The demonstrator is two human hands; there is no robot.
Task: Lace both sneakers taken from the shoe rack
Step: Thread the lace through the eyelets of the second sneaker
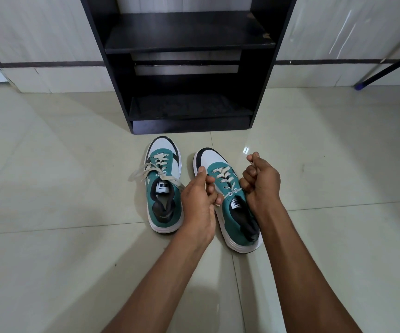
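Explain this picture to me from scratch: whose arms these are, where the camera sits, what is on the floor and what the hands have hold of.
There is no machine here. A person wears one wide-angle camera on the head, looking forward and down, so the two bare arms reaching in from the bottom are that person's own.

On the tiled floor lie two green, white and black sneakers, toes pointing at a black shoe rack against the wall. The rack's visible shelves hold nothing.

The left sneaker lies untouched: laced, with its loose lace ends trailing to either side.

Both hands work on the right sneaker. The left hand and the right hand are closed on either side of its top eyelets, apparently each pulling a lace end, though the ends are mostly hidden in the fists.

A dark pole with a blue tip leans at the far right.
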